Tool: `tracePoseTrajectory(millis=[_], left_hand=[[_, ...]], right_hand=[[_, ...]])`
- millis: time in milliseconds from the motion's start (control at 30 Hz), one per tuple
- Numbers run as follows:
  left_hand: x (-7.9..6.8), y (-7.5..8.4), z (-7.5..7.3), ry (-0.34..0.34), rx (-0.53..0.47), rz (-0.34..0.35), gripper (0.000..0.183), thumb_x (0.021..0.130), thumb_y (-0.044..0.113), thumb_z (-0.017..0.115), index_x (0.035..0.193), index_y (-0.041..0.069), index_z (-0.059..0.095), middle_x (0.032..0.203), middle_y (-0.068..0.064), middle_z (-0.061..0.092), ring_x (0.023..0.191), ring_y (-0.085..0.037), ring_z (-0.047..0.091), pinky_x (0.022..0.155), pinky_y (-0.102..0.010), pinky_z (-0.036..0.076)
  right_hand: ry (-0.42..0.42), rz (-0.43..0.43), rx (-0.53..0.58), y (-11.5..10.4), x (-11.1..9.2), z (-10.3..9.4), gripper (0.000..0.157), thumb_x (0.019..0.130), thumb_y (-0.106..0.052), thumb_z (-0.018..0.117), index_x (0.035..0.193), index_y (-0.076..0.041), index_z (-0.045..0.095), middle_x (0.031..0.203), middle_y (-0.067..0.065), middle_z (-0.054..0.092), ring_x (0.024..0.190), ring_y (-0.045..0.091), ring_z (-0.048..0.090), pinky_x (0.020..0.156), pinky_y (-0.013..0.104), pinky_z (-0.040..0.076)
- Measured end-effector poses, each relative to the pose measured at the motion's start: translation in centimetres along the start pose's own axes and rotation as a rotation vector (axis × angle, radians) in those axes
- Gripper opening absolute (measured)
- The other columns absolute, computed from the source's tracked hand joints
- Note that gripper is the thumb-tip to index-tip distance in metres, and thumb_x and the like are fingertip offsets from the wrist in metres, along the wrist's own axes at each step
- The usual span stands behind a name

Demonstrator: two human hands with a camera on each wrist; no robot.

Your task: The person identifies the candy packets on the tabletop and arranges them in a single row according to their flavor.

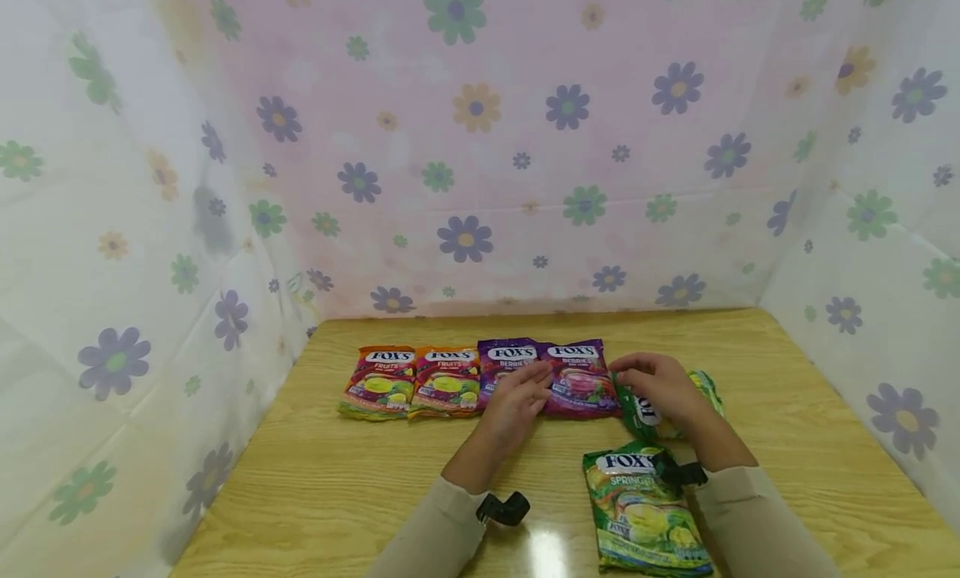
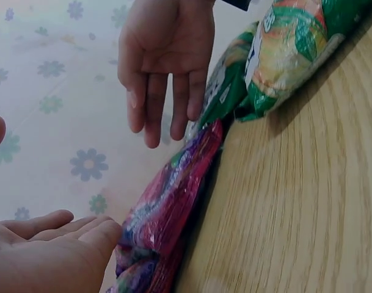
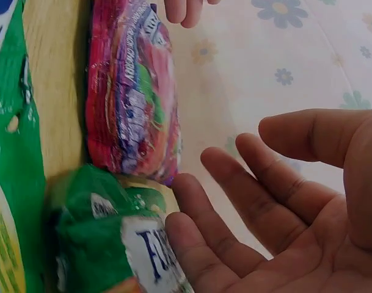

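Observation:
My left hand [image 1: 516,401] is over the lower part of the two purple Fox's Berries candy bags, its fingers extended. One purple bag [image 1: 501,353] lies partly behind that hand; the other purple bag [image 1: 581,382] is just right of it. At the purple row's right end, my right hand [image 1: 667,388] is over a green Fox's candy bag [image 1: 637,416] and hides much of it. In the right wrist view, the fingers [image 3: 234,253] are loosely spread beside this green bag, and the thumb stands apart. Neither hand grips anything.
Left of the purple bags lie two orange-red Fox's Fruits bags [image 1: 384,382] [image 1: 447,384], side by side. A second green bag [image 1: 637,511], marked Spring Tea, lies nearer, beside the right sleeve. Flowered cloth [image 1: 525,228] surrounds the wooden table [image 1: 315,495] on three sides.

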State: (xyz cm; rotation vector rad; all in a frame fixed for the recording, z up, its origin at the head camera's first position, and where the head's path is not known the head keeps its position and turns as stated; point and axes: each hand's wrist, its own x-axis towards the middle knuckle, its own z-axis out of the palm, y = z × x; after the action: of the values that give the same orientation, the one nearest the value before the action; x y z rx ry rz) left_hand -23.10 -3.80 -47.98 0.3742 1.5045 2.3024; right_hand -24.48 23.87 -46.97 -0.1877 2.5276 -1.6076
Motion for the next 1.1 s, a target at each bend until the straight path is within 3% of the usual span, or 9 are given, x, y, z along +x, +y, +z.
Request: tracePoseTrajectory(millis=[167,300,500,600,700,833,1000,1100], left_hand=[[-0.1,0.1,1.1,-0.028,-0.001,-0.015,0.064,0.098,0.001,0.044,0.157,-0.013,0.023,0.166,-0.031,0.025,0.157,-0.042,0.023,0.128,-0.054,0.015],[-0.2,-0.1,2.2,-0.042,-0.001,-0.042,0.062,0.098,0.001,0.046,0.156,-0.012,0.028,0.163,-0.031,0.031,0.154,-0.043,0.028,0.128,-0.052,0.020],[0.1,-0.5,3.2,-0.061,-0.003,-0.080,0.060,0.099,0.002,0.048,0.156,-0.009,0.033,0.161,-0.029,0.037,0.151,-0.041,0.036,0.127,-0.050,0.025],[0.1,-0.4,3.6,-0.089,0.007,-0.092,0.060,0.099,0.003,0.048,0.156,-0.009,0.032,0.161,-0.030,0.037,0.151,-0.042,0.037,0.127,-0.052,0.027],[0.1,-0.5,3.9,-0.074,0.022,-0.106,0.058,0.099,0.005,0.050,0.154,-0.010,0.036,0.158,-0.030,0.040,0.147,-0.043,0.042,0.124,-0.054,0.031],[0.2,-0.9,4.3,-0.015,0.044,-0.146,0.053,0.100,0.010,0.054,0.148,-0.010,0.044,0.151,-0.030,0.050,0.138,-0.041,0.055,0.119,-0.056,0.038],[0.5,-1.6,5.2,0.021,0.065,-0.206,0.051,0.104,0.015,0.053,0.147,-0.010,0.046,0.144,-0.031,0.057,0.131,-0.040,0.061,0.115,-0.054,0.043],[0.7,-1.9,5.7,0.019,0.065,-0.250,0.049,0.106,0.019,0.053,0.144,-0.011,0.048,0.142,-0.033,0.056,0.130,-0.042,0.061,0.112,-0.053,0.047]], right_hand=[[0.043,-0.077,-0.051,-0.5,-0.6,-0.8,0.034,0.107,-0.026,0.056,0.133,-0.006,0.067,0.138,0.020,0.064,0.121,0.036,0.062,0.096,0.047,0.057],[0.070,-0.148,-0.083,-0.8,-1.0,-1.6,0.030,0.108,-0.024,0.056,0.129,-0.008,0.069,0.133,0.021,0.067,0.119,0.036,0.065,0.097,0.047,0.058],[0.072,-0.178,-0.137,-1.0,-1.4,-3.0,0.030,0.108,-0.025,0.055,0.131,-0.010,0.068,0.131,0.019,0.068,0.118,0.033,0.067,0.097,0.041,0.058],[0.070,-0.195,-0.132,-0.9,-1.7,-3.6,0.032,0.109,-0.025,0.053,0.133,-0.009,0.067,0.134,0.018,0.067,0.119,0.033,0.067,0.096,0.034,0.059],[0.066,-0.209,-0.101,-0.9,-1.9,-3.9,0.034,0.109,-0.025,0.053,0.135,-0.007,0.066,0.136,0.018,0.065,0.119,0.028,0.068,0.095,0.028,0.059],[0.079,-0.205,-0.095,-0.6,-2.3,-4.4,0.035,0.109,-0.027,0.054,0.134,-0.007,0.067,0.135,0.016,0.066,0.116,0.022,0.069,0.093,0.026,0.059],[0.130,-0.153,-0.167,0.1,-2.9,-5.5,0.036,0.109,-0.031,0.053,0.135,-0.011,0.066,0.135,0.018,0.065,0.118,0.030,0.066,0.092,0.037,0.060],[0.163,-0.121,-0.198,0.5,-3.2,-6.3,0.039,0.109,-0.034,0.053,0.138,-0.010,0.064,0.139,0.020,0.063,0.119,0.032,0.064,0.089,0.036,0.060]])
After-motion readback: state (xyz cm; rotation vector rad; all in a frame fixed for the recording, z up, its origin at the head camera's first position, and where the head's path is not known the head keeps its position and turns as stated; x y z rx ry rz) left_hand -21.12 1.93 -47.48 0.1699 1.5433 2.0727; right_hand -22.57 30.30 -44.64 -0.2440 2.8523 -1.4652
